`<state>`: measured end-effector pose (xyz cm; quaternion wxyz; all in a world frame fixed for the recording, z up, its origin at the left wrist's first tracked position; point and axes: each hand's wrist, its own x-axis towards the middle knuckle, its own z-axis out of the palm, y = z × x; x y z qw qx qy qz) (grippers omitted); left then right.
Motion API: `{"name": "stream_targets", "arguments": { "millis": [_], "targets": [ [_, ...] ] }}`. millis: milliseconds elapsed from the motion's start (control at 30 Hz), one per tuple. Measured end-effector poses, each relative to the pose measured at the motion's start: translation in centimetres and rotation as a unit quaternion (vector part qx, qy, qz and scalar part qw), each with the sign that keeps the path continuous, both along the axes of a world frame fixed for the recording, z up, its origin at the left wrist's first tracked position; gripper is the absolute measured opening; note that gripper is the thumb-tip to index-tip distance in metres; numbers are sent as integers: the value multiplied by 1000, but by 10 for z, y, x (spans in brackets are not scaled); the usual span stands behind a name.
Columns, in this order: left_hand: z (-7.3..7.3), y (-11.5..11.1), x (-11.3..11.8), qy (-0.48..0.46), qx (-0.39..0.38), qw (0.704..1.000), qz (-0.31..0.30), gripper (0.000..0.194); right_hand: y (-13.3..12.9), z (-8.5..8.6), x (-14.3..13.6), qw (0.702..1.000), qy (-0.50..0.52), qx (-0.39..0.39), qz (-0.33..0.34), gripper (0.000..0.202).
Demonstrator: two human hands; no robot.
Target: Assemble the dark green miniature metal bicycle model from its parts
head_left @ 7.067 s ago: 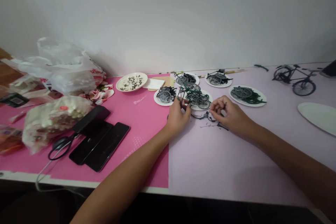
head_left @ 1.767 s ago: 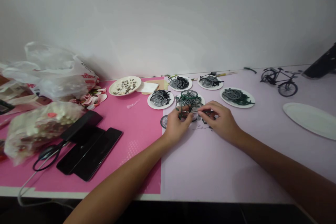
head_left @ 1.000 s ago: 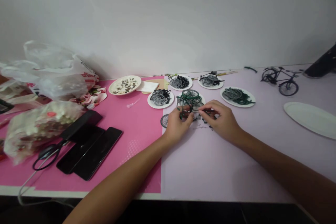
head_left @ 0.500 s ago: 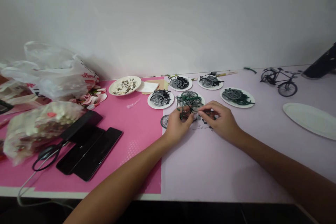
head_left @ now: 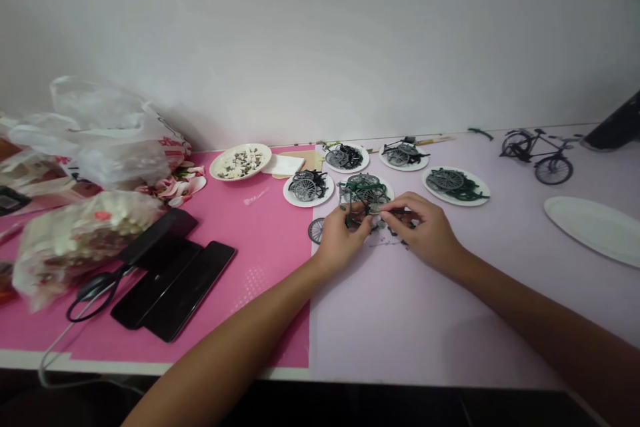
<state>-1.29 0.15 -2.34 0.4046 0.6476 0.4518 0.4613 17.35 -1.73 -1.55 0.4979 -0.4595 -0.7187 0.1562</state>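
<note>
My left hand (head_left: 339, 239) is closed around a dark green toy bicycle frame (head_left: 349, 201), most of it hidden by the fingers. Close beside it, my right hand (head_left: 426, 228) pinches with thumb and forefinger against the work; what lies in that pinch is too small to make out. Both hands are just in front of a white plate (head_left: 391, 188) that carries grey spoked wheels and green parts. A loose wheel (head_left: 315, 231) lies left of my left hand. Small dark bits (head_left: 387, 240) are scattered on the table below the fingers.
Several plates of bicycle parts, one with green parts (head_left: 467, 190), stand behind the hands. An assembled toy bicycle (head_left: 537, 152) and a white oval plate (head_left: 595, 227) are at right. A bowl (head_left: 219, 170), a black phone (head_left: 193, 290) and plastic bags (head_left: 115, 140) occupy the left.
The whole view has shifted slightly, so everything sits a little further right. Both hands keep nearly the same grip and place over the parts.
</note>
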Motion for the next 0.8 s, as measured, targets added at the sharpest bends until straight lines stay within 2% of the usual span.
{"name": "stream_targets", "arguments": {
  "millis": [367, 600, 800],
  "targets": [
    [-1, 0, 0, 11, 13, 1000, 10, 23, 2, 0, 1, 1000, -15, -5, -1, 7],
    [-1, 1, 0, 19, 19, 1000, 10, 21, 3, -1, 1, 997, -60, -42, -4, 14],
    [0, 0, -1, 20, 25, 999, 12, 24, 2, 1, 1, 994, -96, -47, -4, 12]
  ]
}}
